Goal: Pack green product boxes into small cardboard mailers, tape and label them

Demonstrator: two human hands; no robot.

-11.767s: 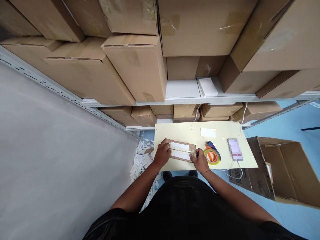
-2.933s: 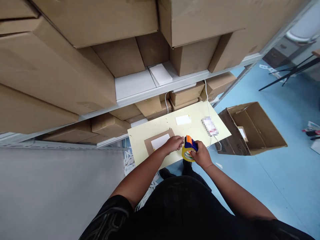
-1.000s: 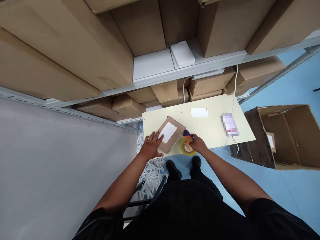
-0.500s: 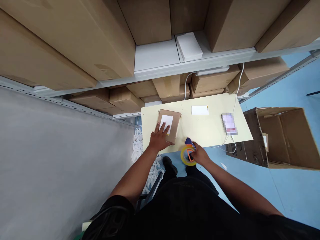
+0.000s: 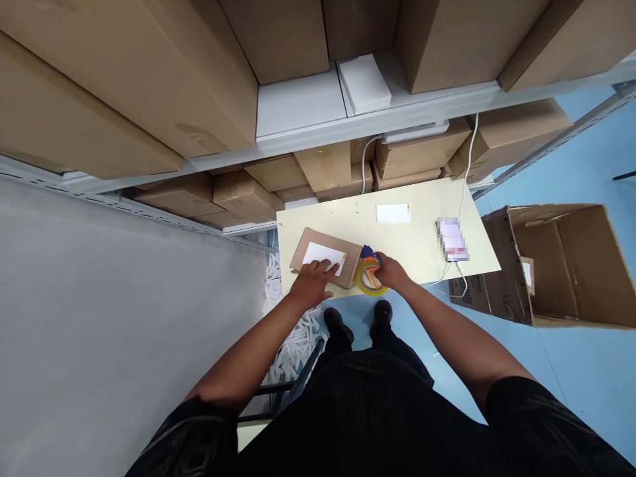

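Note:
A flat brown cardboard parcel (image 5: 348,253) with a white label (image 5: 320,253) lies on the pale yellow table (image 5: 417,235). My left hand (image 5: 313,281) rests on the parcel's near edge, fingers spread flat over the label. My right hand (image 5: 390,271) is closed round a tape dispenser (image 5: 368,273), a yellow roll with an orange and blue holder, held against the parcel's right end at the table's front edge.
A white card (image 5: 392,213) and a phone (image 5: 451,238) on a white cable lie further back on the table. An open cardboard box (image 5: 561,265) stands on the blue floor at right. Shelves packed with cartons (image 5: 149,99) rise behind. White paper strips (image 5: 293,344) litter the floor.
The parcel has turned from standing lengthwise to lying crosswise under my left hand. My right hand has brought the tape dispenser up from below the table edge to the parcel's right end.

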